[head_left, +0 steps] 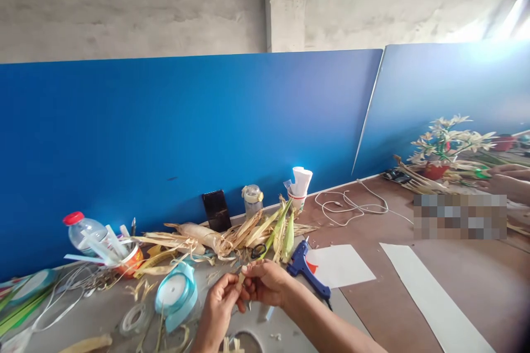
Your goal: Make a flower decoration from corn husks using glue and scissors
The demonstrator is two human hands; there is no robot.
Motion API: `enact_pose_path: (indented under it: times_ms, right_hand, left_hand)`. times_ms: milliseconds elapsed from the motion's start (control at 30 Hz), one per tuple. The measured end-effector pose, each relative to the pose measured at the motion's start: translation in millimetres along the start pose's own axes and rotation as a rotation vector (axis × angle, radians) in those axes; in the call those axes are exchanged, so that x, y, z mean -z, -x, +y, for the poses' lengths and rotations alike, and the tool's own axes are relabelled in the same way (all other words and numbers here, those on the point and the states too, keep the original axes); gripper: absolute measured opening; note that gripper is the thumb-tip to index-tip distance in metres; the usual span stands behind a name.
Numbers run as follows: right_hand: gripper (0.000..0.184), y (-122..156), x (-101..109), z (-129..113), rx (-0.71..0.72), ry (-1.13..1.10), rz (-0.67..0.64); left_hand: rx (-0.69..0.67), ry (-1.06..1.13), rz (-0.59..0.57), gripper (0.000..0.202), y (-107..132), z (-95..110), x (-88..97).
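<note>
Low in the middle of the head view, my left hand (221,303) and my right hand (267,281) meet, fingers closed. Both pinch a small pale strip of corn husk (240,279), mostly covered by the fingers. Just beyond them lie dried and greenish corn husks (252,231), with the black handle of scissors (259,251) among them. To the right of my right hand rests a blue glue gun (308,270) on the table. A roll of light blue ribbon (188,292) stands left of my left hand, beside a roll of clear tape (133,317).
An orange cup (131,262) of white sticks and a red-capped bottle (85,231) stand at left. A phone (216,210) leans on the blue partition (186,138). White paper (342,266) and a cable (351,207) lie right. Another person's hand (507,182) is at far right, near a potted flower (436,170).
</note>
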State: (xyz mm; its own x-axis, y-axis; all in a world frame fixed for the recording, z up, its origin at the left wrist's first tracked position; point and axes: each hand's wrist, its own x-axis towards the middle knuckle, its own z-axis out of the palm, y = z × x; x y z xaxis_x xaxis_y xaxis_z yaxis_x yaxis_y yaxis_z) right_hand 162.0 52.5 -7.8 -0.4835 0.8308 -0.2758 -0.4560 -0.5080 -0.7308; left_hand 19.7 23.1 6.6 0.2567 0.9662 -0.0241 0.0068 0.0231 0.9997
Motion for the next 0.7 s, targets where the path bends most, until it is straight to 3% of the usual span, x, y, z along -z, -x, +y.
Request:
enact_pose_path:
  times_ms: [133,300,400,533,700]
  right_hand:
    - [0.021,1.3,1.2,-2.1,-0.155,-0.107,0.003]
    - [0.019,8.4,-1.4,-14.8,-0.225,-0.166,0.006]
    - [0.020,15.6,4.2,-32.4,-0.135,-0.203,0.049]
    - [0.027,23.1,9.1,-47.3,0.026,-0.211,0.102]
    - [0.035,22.9,-10.5,-23.8,0.169,0.077,0.034]
  left_hand:
    - [0.003,0.014,-0.028,0.029,2.4,5.5,2.5]
    - [-0.009,0.011,-0.057,0.024,6.2,5.7,5.8]
    - [-0.015,0.067,-0.033,0.021,6.4,2.5,11.7]
    - [-0.037,0.175,0.088,0.020,2.2,-0.8,18.7]
    - [-0.047,0.167,0.162,0.025,-1.9,-0.7,16.1]
